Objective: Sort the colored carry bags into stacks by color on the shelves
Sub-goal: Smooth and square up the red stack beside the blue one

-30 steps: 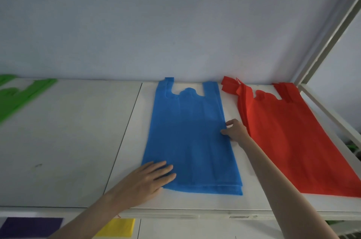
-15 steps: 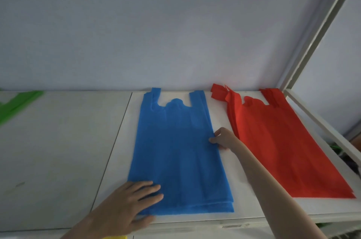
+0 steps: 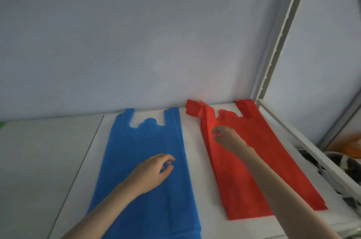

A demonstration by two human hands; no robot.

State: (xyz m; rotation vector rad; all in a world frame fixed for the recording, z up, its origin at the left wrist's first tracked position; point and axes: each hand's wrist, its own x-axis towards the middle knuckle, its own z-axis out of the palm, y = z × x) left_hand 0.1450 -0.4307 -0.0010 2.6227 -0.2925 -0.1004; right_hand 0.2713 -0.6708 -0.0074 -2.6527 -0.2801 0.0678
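Flat on white shelf [image 3: 193, 141]: matte blue bags [image 3: 144, 145], red bags [image 3: 254, 160].

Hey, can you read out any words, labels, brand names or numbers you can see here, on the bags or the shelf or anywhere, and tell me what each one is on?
No text can be read anywhere in this view.
Blue bags: plain, no print or label visible.
Red bags: plain, no print visible.
Shelf and wall: bare, no sign or number.
Clutter past the shelf's right edge: too blurred to tell whether it carries any writing.
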